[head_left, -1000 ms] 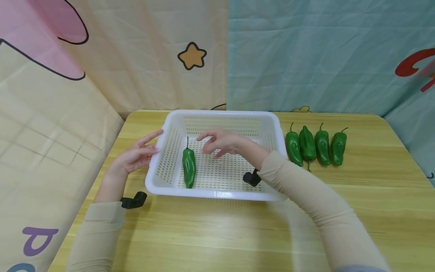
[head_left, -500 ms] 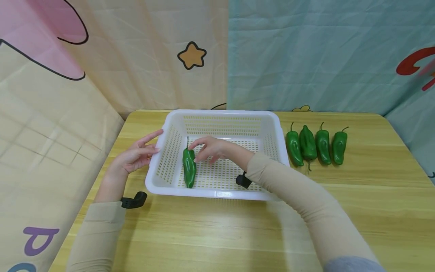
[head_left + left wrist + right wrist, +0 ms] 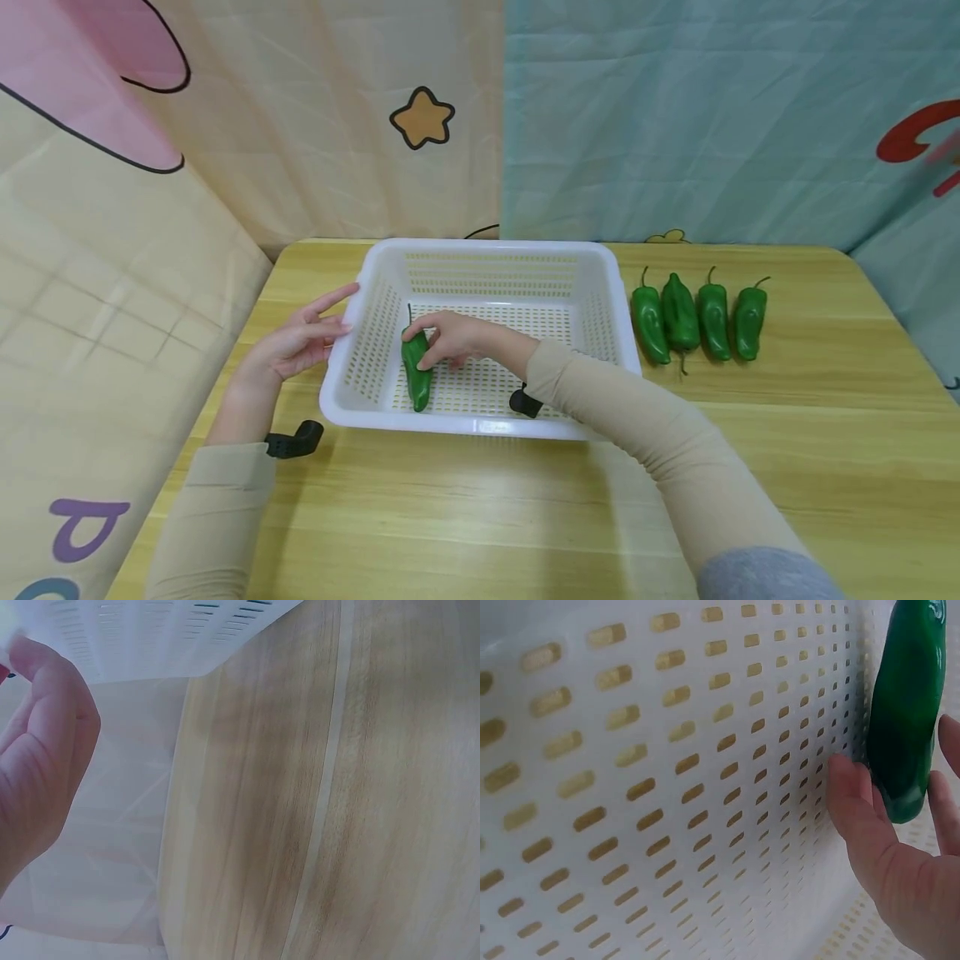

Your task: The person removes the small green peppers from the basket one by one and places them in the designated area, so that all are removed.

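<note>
One green pepper lies lengthwise in the left part of a white perforated plastic basket. My right hand reaches into the basket and pinches the pepper near its stem end, with a finger across its top and the thumb on its right side. In the right wrist view the green pepper stands between the fingers of the right hand. Fairly straight fingers of my left hand touch the outside of the basket's left rim; the left wrist view shows only part of that hand.
Several green peppers lie in a row on the wooden table, just right of the basket. Printed cloth hangs behind the table and along its left side.
My right hand has moved left and down inside the basket, from over its middle onto the pepper. The pepper has tilted slightly. My left hand has stayed at the rim.
</note>
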`<state>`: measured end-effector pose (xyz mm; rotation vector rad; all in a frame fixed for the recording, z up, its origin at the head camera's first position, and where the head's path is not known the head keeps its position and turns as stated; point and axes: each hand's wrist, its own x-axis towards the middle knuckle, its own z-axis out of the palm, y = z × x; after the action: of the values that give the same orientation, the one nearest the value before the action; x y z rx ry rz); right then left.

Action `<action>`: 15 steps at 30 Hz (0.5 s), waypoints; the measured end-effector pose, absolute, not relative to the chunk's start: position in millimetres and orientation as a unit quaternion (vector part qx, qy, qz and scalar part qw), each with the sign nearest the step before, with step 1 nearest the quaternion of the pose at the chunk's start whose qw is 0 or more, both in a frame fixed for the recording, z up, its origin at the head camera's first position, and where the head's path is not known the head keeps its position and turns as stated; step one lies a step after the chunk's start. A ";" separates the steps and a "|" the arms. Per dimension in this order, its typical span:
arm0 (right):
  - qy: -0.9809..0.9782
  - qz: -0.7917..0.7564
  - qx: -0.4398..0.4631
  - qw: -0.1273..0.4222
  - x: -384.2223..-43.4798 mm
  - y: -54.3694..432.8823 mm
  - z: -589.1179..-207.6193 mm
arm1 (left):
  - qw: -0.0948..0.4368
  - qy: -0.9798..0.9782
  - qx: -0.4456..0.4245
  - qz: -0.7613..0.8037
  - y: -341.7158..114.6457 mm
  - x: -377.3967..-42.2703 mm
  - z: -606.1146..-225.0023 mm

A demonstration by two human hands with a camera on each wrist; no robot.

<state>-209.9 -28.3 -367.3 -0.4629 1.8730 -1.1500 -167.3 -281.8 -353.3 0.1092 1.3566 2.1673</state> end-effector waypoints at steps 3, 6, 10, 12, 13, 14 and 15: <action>0.752 -0.462 -0.189 0.429 -210.1 -30.7 -367.8 | 0.285 0.508 0.041 0.812 -281.9 -166.5 -352.1; 0.753 -0.462 -0.193 0.427 -209.7 -33.6 -367.8 | 0.285 0.506 0.042 0.813 -282.1 -166.1 -351.5; 0.748 -0.470 -0.187 0.430 -208.0 -37.6 -367.5 | 0.286 0.511 0.044 0.810 -282.1 -166.1 -351.4; 0.744 -0.477 -0.179 0.432 -207.3 -39.0 -367.4 | 0.287 0.511 0.043 0.809 -282.1 -166.1 -351.3; 0.745 -0.479 -0.175 0.431 -207.2 -39.2 -367.6 | 0.288 0.510 0.042 0.810 -281.9 -166.3 -351.4; 0.745 -0.480 -0.171 0.430 -207.0 -39.2 -367.7 | 0.288 0.509 0.042 0.810 -281.8 -166.5 -351.5; 0.745 -0.482 -0.167 0.429 -207.0 -39.1 -367.9 | 0.288 0.508 0.042 0.811 -281.7 -166.7 -351.6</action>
<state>-207.0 -39.1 -367.9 -0.4179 1.8610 -1.2035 -166.7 -281.7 -351.6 0.1116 1.3567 2.1641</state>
